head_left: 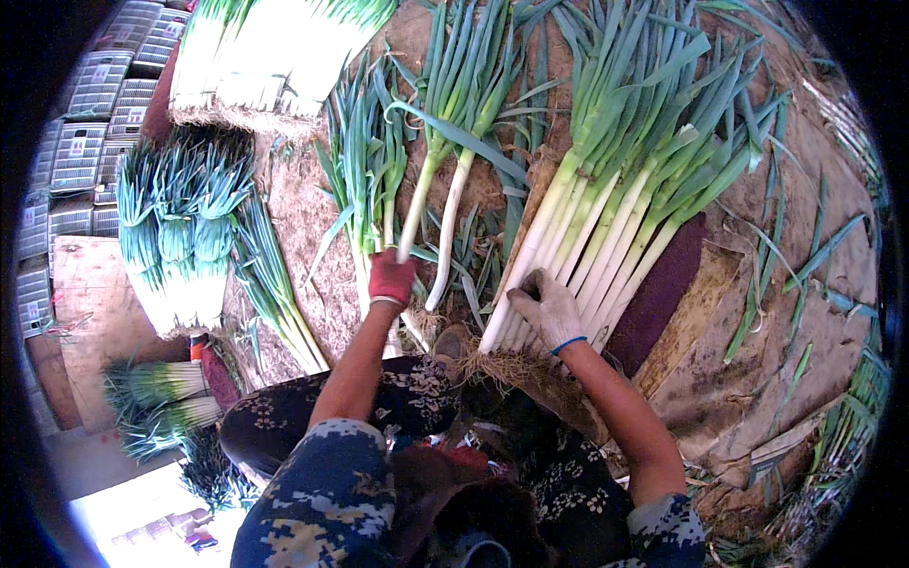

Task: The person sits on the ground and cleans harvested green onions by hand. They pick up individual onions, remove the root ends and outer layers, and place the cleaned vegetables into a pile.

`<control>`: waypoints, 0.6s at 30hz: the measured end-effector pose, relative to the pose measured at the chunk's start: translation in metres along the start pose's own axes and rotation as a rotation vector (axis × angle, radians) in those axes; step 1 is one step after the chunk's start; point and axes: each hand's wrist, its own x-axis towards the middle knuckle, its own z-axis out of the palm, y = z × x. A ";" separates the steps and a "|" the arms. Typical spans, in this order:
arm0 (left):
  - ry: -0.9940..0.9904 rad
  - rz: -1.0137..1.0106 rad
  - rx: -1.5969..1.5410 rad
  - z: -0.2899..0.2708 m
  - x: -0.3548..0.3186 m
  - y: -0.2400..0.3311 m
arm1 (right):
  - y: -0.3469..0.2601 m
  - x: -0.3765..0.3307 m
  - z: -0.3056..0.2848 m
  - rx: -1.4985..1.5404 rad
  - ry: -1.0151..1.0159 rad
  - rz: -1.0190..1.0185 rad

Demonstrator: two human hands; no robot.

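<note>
**Sorting leeks on the ground**

The left hand [390,277], in a red glove, has its grip clenched around a single leek stalk [417,204] rising above it. The right hand [546,308], in a white glove, rests flat and unclenched on the leek bundle [606,227], whose roots [502,364] lie just below it.

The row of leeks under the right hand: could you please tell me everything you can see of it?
The row of leeks lies flat on brown matting, side by side and touching, slanting from lower left to upper right. Each has a long white shank, paling to light green, then fanning into dark green leaves at the top. Tangled brown roots sit at the lower ends, near the person's lap. The right hand, in a whitish glove, rests on the white shanks near the root end.
</note>
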 end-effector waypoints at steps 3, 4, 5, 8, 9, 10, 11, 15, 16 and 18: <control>-0.351 -0.557 -0.924 -0.123 0.000 0.063 | 0.006 0.003 -0.002 -0.192 0.024 0.015; -0.386 -0.518 -0.994 -0.153 0.000 0.066 | -0.003 0.000 -0.005 -0.249 0.018 0.027; -0.404 -0.502 -1.049 -0.180 -0.002 0.079 | -0.008 -0.002 -0.008 -0.279 0.025 0.039; -0.541 -0.442 -1.371 -0.233 -0.015 0.089 | -0.023 -0.006 -0.012 -0.315 0.037 0.025; -0.586 -0.427 -1.489 -0.244 -0.025 0.093 | -0.028 -0.008 -0.012 -0.293 0.034 0.000; -0.560 -0.446 -1.467 -0.253 -0.039 0.101 | -0.039 -0.010 -0.013 -0.271 0.028 -0.022; -0.617 -0.413 -1.529 -0.254 -0.053 0.103 | -0.052 -0.013 -0.016 -0.120 0.000 -0.033; -0.664 -0.521 -1.572 -0.239 -0.118 0.143 | -0.068 0.012 -0.002 0.488 -0.031 -0.212; -0.643 -0.543 -1.552 -0.223 -0.136 0.150 | -0.062 0.028 -0.002 0.548 -0.105 -0.271; -0.612 -0.545 -1.416 -0.201 -0.171 0.185 | -0.055 0.058 -0.012 0.618 -0.129 -0.400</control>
